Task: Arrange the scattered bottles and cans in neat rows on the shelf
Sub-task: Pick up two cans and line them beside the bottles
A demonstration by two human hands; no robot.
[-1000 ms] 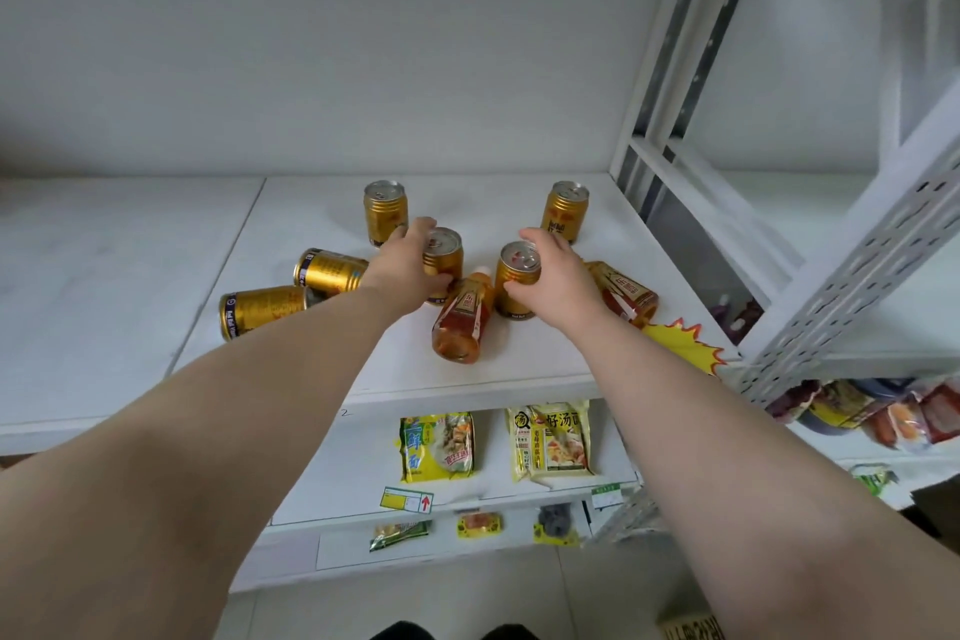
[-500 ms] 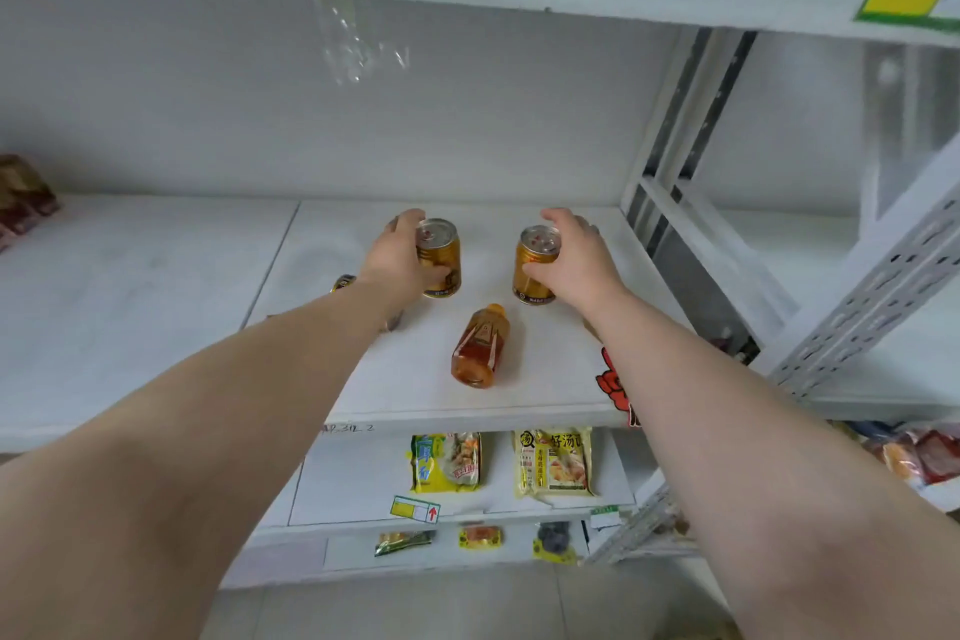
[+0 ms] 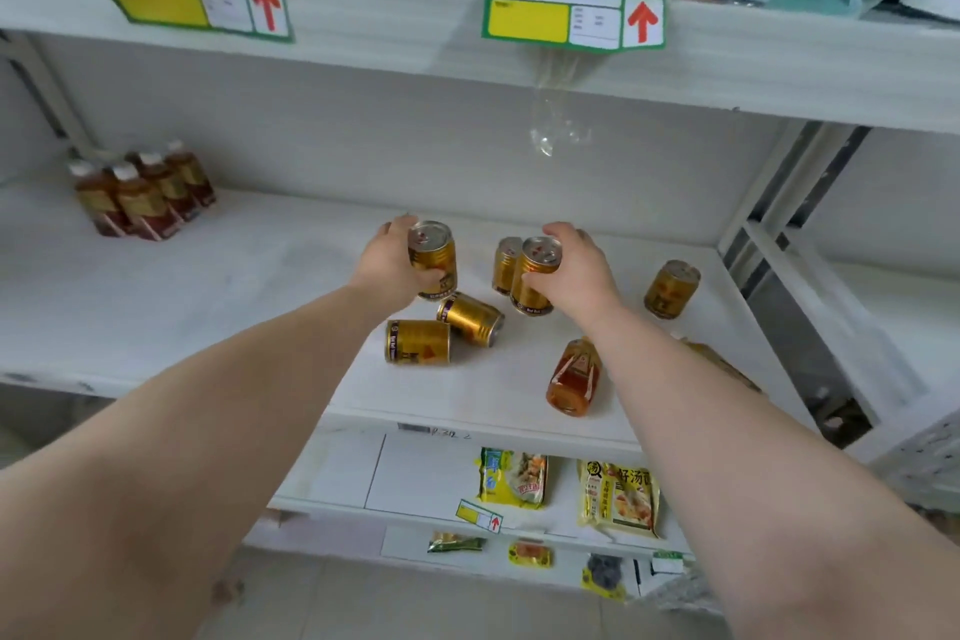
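**Middle shelf — cans and bottles, partly sorted**

Left hand [image 3: 392, 259]: at centre frame, wrapped around an upright gold can [image 3: 434, 259], thumb across its front. Whether the can's base rests on the white shelf [image 3: 218, 296] cannot be told.

Right hand [image 3: 579, 270]: right of centre, closed around a second upright gold can [image 3: 535, 276]. A third upright can [image 3: 505, 265] stands just behind it, touching or nearly so.

Lying cans: two gold cans on their sides below the left hand — one [image 3: 417, 342] nearer the front edge, the other [image 3: 471, 319] angled against it.

Lone can [image 3: 671, 288]: upright, right of the right hand, well apart from the group.

Amber bottle [image 3: 574, 376]: on its side near the front edge, beside the right forearm. Another bottle [image 3: 719, 363], possibly the same kind, lies blurred beyond the forearm.

Standing bottles [image 3: 143, 190]: a tight cluster of dark drinks with white caps, upper left of the frame, at the back of the shelf.

Price tags [image 3: 571, 18]: yellow with red arrows, on the edge of the shelf above.

Snack packets [image 3: 618, 499]: lower shelf, bottom centre.
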